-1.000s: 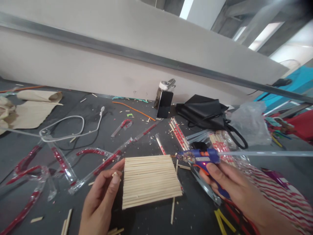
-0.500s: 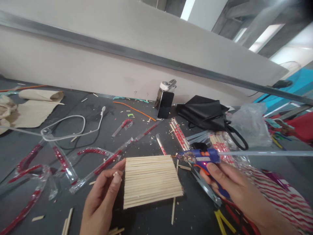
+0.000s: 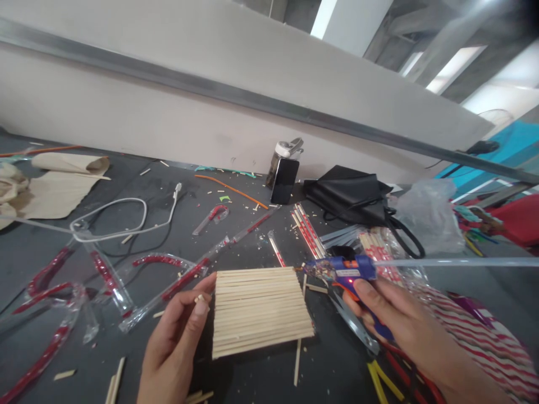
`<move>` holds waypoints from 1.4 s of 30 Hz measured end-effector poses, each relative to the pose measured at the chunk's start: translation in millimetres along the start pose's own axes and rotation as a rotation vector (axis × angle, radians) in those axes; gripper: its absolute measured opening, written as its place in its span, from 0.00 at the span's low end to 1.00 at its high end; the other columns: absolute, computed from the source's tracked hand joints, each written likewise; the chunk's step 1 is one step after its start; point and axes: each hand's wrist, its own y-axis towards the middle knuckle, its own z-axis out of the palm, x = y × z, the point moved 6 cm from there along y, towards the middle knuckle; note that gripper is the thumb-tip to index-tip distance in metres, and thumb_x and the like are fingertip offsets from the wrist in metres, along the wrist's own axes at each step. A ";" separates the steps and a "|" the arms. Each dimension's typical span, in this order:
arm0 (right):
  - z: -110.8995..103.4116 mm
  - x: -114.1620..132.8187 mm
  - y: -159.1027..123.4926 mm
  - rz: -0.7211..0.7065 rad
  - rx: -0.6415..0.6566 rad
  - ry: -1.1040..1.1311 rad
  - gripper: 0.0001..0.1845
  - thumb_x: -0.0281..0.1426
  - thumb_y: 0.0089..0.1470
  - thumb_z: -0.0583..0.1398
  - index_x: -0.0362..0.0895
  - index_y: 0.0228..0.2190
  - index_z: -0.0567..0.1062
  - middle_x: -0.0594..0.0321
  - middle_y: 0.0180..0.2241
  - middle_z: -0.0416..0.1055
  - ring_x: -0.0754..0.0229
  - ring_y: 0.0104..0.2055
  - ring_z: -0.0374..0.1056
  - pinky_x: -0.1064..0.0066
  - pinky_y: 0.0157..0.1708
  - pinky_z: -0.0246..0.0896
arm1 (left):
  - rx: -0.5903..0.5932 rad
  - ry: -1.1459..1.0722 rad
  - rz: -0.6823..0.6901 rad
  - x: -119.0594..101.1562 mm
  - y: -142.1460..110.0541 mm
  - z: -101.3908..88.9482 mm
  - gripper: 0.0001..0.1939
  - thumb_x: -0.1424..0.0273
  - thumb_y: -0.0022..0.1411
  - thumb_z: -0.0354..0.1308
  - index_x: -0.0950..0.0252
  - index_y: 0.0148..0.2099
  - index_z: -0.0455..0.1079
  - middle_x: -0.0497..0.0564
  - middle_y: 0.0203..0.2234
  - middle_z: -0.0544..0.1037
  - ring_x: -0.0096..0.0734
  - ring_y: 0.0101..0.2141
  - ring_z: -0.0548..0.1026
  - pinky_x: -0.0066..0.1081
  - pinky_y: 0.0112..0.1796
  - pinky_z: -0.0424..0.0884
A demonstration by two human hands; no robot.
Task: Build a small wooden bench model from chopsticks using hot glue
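A flat panel of pale wooden sticks, laid side by side, is in front of me. My left hand is at its left edge, a fingertip behind the upper left corner. Between that hand's thumb and fingers a small piece of wooden stick is pinched. My right hand grips a blue hot glue gun by its handle. A small light glows on the gun, and a long clear glue stick juts from its back. The gun's nozzle is at the panel's upper right corner; whether they touch I cannot tell.
Red pieces in clear wrap and a white cable lie to the left. A phone leans on a bottle. A black bag, wrapped sticks and pliers-like metal tool are right.
The glue gun and my right hand have shifted very slightly left. My left hand and the stick panel stay almost still.
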 end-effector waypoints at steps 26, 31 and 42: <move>0.2 -16.6 3.1 0.053 0.020 0.120 0.25 0.54 0.52 0.58 0.43 0.26 0.71 0.65 0.22 0.65 0.68 0.19 0.55 0.75 0.18 0.52 | 0.008 0.002 0.010 2.5 2.6 -0.1 0.14 0.55 0.59 0.59 0.60 0.37 0.71 0.53 0.56 0.72 0.45 0.58 0.67 0.37 0.54 0.67; -3.1 -18.8 1.6 0.071 0.011 0.073 0.28 0.56 0.51 0.56 0.43 0.23 0.70 0.66 0.19 0.61 0.66 0.19 0.55 0.74 0.18 0.51 | 0.007 0.000 0.008 2.0 1.4 0.0 0.13 0.55 0.59 0.58 0.60 0.37 0.71 0.53 0.55 0.73 0.46 0.57 0.68 0.39 0.54 0.66; -0.1 -16.1 1.6 0.039 0.013 0.034 0.27 0.55 0.53 0.55 0.44 0.23 0.70 0.66 0.20 0.63 0.68 0.19 0.55 0.75 0.19 0.50 | 0.007 -0.016 -0.011 1.1 1.8 1.5 0.14 0.55 0.58 0.59 0.60 0.37 0.71 0.52 0.56 0.72 0.45 0.57 0.68 0.39 0.55 0.66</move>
